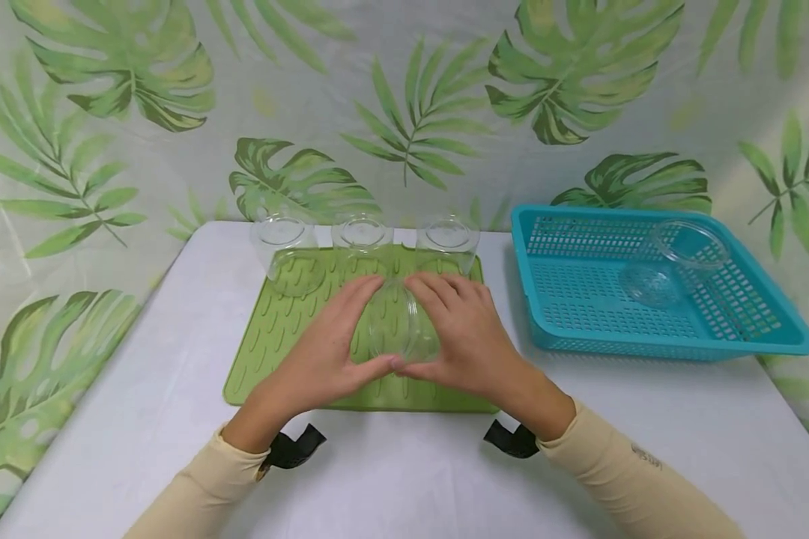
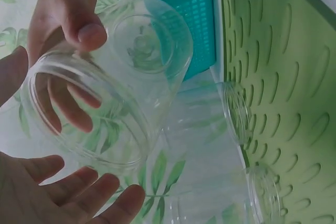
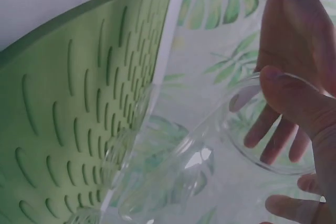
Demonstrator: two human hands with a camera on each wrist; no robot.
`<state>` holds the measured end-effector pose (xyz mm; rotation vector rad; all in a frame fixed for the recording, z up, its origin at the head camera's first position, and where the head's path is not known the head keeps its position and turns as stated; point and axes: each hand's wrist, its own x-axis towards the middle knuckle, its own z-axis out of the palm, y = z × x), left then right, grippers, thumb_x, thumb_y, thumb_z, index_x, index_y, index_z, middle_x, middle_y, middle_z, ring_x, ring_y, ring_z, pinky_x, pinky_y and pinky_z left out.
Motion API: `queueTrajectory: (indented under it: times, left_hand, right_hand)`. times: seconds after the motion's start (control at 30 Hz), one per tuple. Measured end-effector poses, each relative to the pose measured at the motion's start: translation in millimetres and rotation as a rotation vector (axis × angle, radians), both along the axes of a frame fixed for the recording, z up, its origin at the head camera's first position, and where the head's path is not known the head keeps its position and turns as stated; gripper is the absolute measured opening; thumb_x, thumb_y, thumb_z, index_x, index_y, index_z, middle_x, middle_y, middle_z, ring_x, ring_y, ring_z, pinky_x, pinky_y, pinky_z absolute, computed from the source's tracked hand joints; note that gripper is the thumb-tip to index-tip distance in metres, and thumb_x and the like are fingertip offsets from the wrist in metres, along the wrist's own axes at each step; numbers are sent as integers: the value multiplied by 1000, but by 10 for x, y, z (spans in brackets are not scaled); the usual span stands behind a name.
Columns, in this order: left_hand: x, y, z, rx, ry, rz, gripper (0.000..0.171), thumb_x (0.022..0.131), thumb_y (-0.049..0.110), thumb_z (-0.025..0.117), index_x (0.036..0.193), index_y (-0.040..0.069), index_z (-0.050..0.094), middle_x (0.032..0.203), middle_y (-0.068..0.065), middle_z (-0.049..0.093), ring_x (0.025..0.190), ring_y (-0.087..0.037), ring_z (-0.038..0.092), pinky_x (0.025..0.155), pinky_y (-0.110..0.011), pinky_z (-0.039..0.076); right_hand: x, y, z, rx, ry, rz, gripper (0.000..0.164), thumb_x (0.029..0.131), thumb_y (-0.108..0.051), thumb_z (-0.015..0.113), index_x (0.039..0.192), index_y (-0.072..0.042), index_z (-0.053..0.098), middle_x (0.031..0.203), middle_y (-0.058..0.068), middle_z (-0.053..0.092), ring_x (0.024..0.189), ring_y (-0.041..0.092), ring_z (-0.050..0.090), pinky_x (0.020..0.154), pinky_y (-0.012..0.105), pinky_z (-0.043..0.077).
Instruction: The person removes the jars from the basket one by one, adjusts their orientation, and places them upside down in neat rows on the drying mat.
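A clear jar [image 1: 392, 322] is tilted on its side above the green ridged mat [image 1: 270, 367], between both hands. My right hand [image 1: 475, 337] grips it, thumb near the rim and fingers behind, as the left wrist view shows on the jar [image 2: 168, 77]. My left hand [image 1: 317, 367] is beside the jar's mouth with its fingers spread and fairly straight; whether they touch the rim is hard to tell. Along the mat's far edge stand three clear jars, mouth down: a left jar [image 1: 286, 251], a middle jar [image 1: 362, 251] and a right jar [image 1: 448, 251].
A blue perforated basket [image 1: 647, 346] stands on the right of the white-covered table [image 1: 175, 337]. Another clear jar [image 1: 674, 269] leans inside it. Behind the table hangs a leaf-patterned cloth [image 1: 411, 112].
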<state>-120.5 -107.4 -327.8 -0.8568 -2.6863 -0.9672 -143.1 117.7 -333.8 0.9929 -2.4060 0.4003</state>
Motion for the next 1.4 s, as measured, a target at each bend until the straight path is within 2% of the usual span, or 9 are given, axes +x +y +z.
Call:
queueTrajectory:
  times: [0.17, 0.27, 0.4, 0.53, 0.73, 0.87, 1.0, 1.17, 1.4]
  left_hand:
    - [-26, 37, -37, 31, 8, -6, 93, 84, 36, 78, 156, 9, 27, 160, -12, 33, 149, -30, 32, 120, -56, 32]
    - [-48, 45, -42, 47, -6, -18, 97, 82, 39, 80, 156, 9, 26, 159, -11, 33, 149, -27, 33, 117, -53, 37]
    - [-73, 67, -40, 75, -34, -31, 101, 80, 40, 83, 157, 12, 24, 159, -9, 32, 146, -25, 36, 107, -48, 48]
    - [-91, 84, -42, 122, -33, -41, 97, 79, 33, 83, 155, 10, 28, 156, -10, 36, 141, -27, 42, 97, -43, 56]
    - [-100, 61, -60, 149, -20, -45, 93, 76, 30, 84, 153, 11, 34, 152, -8, 41, 137, -24, 45, 91, -39, 58]
    - [-95, 18, -67, 150, -30, -44, 93, 76, 30, 85, 153, 15, 35, 152, -6, 41, 136, -21, 46, 92, -38, 57]
    - [-96, -28, -66, 170, -48, -57, 94, 75, 29, 86, 153, 20, 35, 153, -4, 41, 136, -21, 46, 93, -42, 58]
    - [-101, -88, -77, 198, -82, -79, 92, 74, 27, 86, 152, 21, 37, 153, -3, 41, 138, -23, 45, 94, -43, 58]
    - [-107, -151, -71, 223, -118, -81, 91, 74, 23, 87, 151, 17, 39, 153, -7, 42, 138, -25, 45, 95, -45, 58]
  right_hand:
    - [13, -19, -10, -6, 35, 5, 100, 67, -63, 83, 142, -6, 49, 139, 13, 58, 125, 38, 53, 99, 58, 46]
    - [16, -26, 0, -1, 43, -3, 101, 66, -63, 84, 142, -7, 49, 139, 13, 57, 125, 37, 52, 100, 57, 45]
    - [27, -38, 9, 6, 66, -9, 100, 65, -62, 85, 141, -7, 50, 139, 12, 57, 124, 37, 52, 100, 56, 44]
    - [45, -45, 4, 29, 74, -18, 95, 71, -61, 80, 142, -8, 48, 139, 12, 56, 125, 36, 51, 101, 57, 43]
    - [56, -33, -10, 66, 23, -23, 92, 76, -59, 75, 146, -9, 42, 143, 11, 52, 130, 35, 48, 103, 58, 42]
    - [55, -2, -24, 79, -15, -23, 101, 71, -59, 81, 149, -11, 39, 146, 10, 50, 132, 34, 47, 104, 58, 42]
    - [58, 51, -43, 88, -53, -25, 109, 65, -58, 86, 151, -11, 37, 149, 10, 47, 134, 33, 46, 105, 59, 42]
    - [64, 126, -87, 79, -110, -6, 109, 67, -57, 85, 152, -11, 34, 152, 9, 44, 136, 33, 43, 103, 57, 43]
    - [43, 185, -139, 21, -147, 43, 108, 67, -51, 88, 151, -9, 35, 151, 9, 45, 136, 32, 43, 102, 56, 45]
